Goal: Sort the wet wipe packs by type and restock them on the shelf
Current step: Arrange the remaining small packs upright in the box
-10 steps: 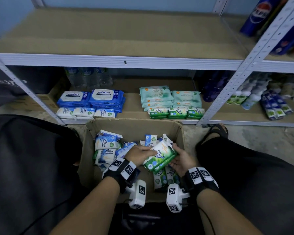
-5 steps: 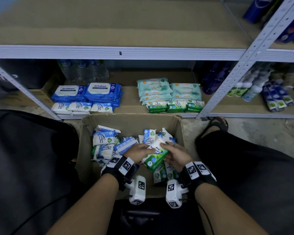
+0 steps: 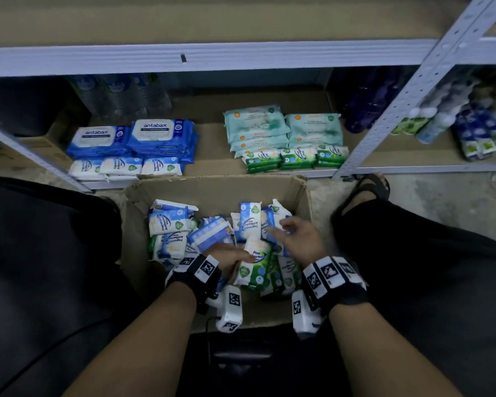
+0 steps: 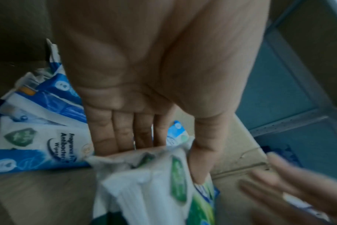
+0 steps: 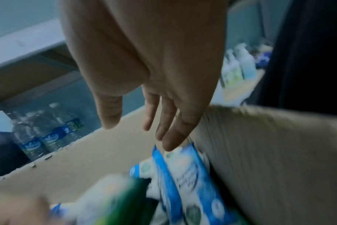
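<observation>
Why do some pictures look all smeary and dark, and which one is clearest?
Head view: dim but the clearest, the label on the green Pine pack in the left hand reads partly; shelf edges bend from the wide lens. Left wrist view: the pack's print is soft, the right hand smears. Right wrist view: blurriest, the blue packs and cardboard box streak.

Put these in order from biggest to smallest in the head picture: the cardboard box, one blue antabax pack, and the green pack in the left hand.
1. Cardboard box, clearly biggest.
2. Antabax pack and green pack: they look alike. The green pack is nearer the camera and partly hidden by the left hand, so I won't rank them.
</observation>
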Action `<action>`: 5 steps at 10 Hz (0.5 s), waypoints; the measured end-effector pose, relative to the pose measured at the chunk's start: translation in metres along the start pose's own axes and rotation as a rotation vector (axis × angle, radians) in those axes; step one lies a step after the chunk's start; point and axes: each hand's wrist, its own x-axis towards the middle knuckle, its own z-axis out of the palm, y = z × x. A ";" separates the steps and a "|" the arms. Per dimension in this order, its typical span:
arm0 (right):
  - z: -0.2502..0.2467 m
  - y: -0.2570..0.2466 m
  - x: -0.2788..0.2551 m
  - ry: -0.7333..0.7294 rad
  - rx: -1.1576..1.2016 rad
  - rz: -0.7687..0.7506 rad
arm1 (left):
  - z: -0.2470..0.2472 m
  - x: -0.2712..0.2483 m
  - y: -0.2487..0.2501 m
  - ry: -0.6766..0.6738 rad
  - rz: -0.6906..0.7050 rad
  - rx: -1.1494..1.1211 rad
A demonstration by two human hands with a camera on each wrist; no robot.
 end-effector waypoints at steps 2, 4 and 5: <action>-0.035 -0.002 0.010 0.433 -0.325 -0.184 | 0.003 0.022 -0.014 0.159 -0.144 0.027; -0.031 0.010 0.019 0.274 -0.452 0.093 | 0.009 0.060 -0.036 0.147 -0.222 0.053; -0.033 0.007 0.022 0.275 -0.500 0.084 | 0.015 0.071 -0.038 0.147 -0.228 0.159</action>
